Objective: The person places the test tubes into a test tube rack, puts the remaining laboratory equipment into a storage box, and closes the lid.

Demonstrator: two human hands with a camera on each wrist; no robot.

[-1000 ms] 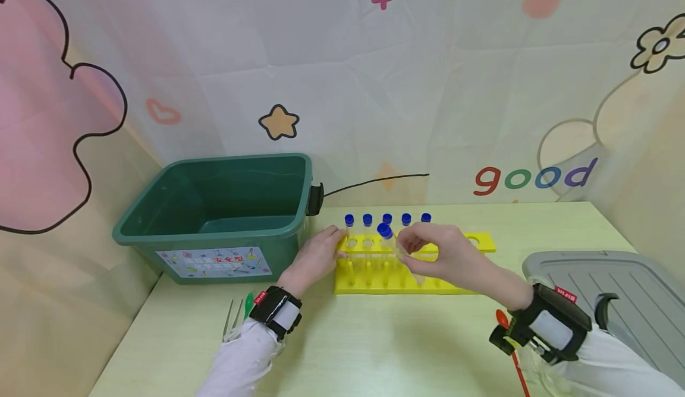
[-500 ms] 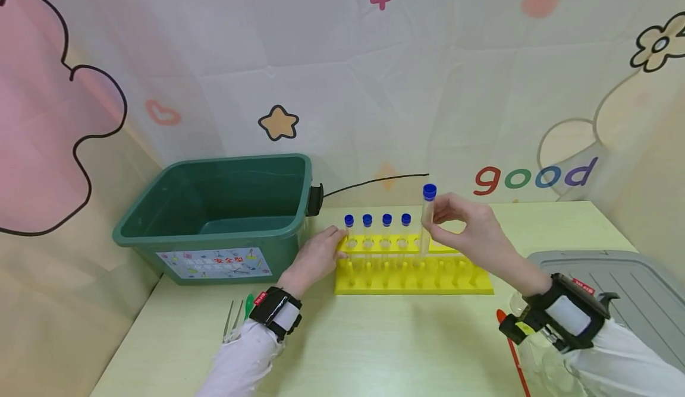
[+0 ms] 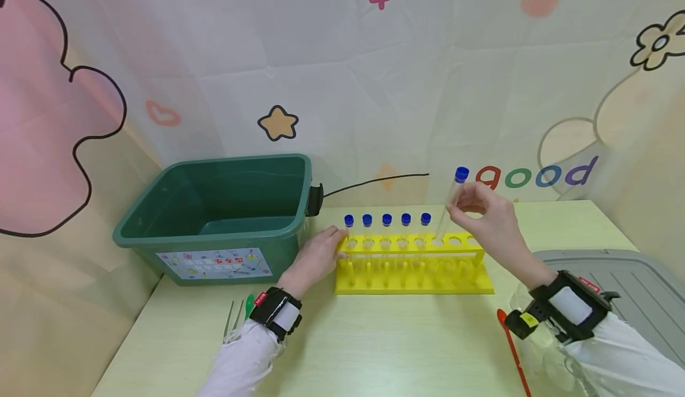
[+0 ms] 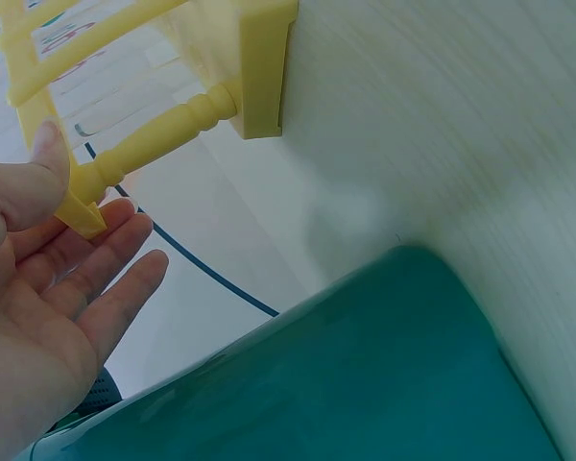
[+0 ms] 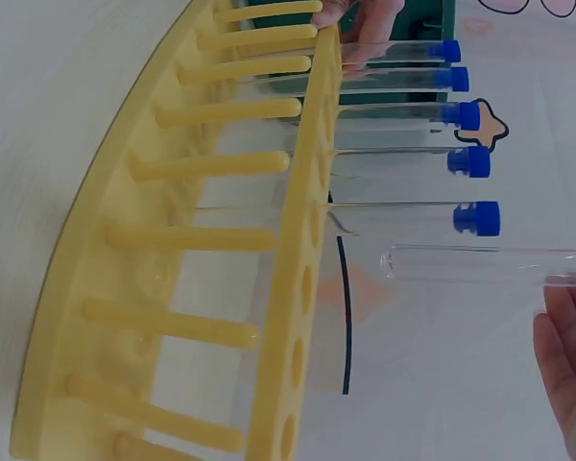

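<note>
My right hand [image 3: 492, 213] pinches a clear test tube [image 3: 451, 199] with a blue cap. The tube leans slightly, its bottom overlapping the yellow test tube rack's [image 3: 412, 287] top bar in the head view. In the right wrist view, the held tube's lower end [image 5: 413, 261] is apart from that bar. Several blue-capped test tubes [image 3: 386, 223] stand in a row in the rack's left holes; holes to their right are bare. With thumb on top and fingers beneath, my left hand [image 3: 316, 257] grips the rack's left end [image 4: 77, 206].
A green bin [image 3: 291, 260] stands left of the rack, close to my left hand. At the right lies a grey lid [image 3: 588, 260]. A red long-handled spoon [image 3: 514, 349] and clear glassware [image 3: 551, 376] are by the right sleeve. Metal prongs [image 3: 230, 320] lie beside the left sleeve.
My right hand has carried the tube right and upward from the rack's front, turning it more upright. The fifth racked tube, covered half a second ago, shows again. My left hand has stayed put.
</note>
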